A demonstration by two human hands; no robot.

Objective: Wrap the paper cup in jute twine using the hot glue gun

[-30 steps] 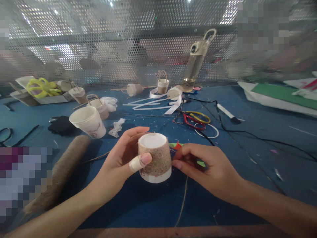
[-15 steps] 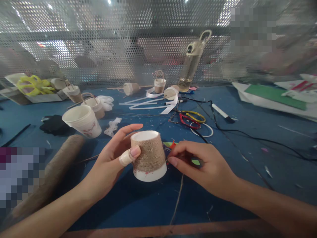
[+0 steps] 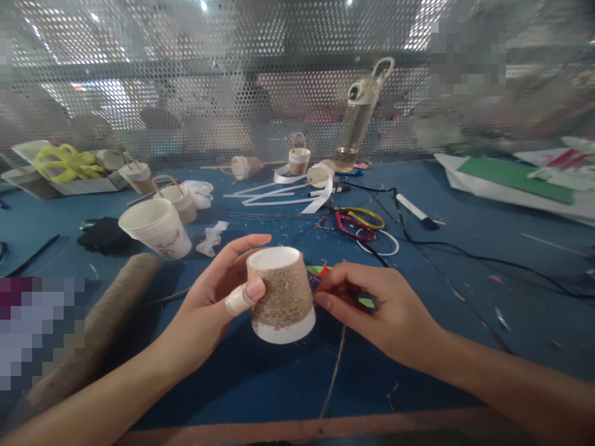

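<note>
In the head view, my left hand [image 3: 209, 294] is clamped on a twine-wrapped cup [image 3: 283, 297], thumb on the near side and fingers behind. The cup is in front of me over the bench [image 3: 260, 384], narrow end up; I can't tell whether its rim touches down. Coils cover most of the wall, leaving a bare white band round the wide lower end. My right hand [image 3: 372, 303] is just beside the cup, thumb and forefinger pinched together, on the twine [image 3: 335, 365] as far as I can judge; a loose length hangs below.

To lay turns neatly here, I'd pull the strand lightly taut, set each turn snug against the last, and leave no gaps. My left grip should be firm but gentle, since the wall could buckle. The plaster [image 3: 236, 300] on my thumb might snag the fibres.
</note>
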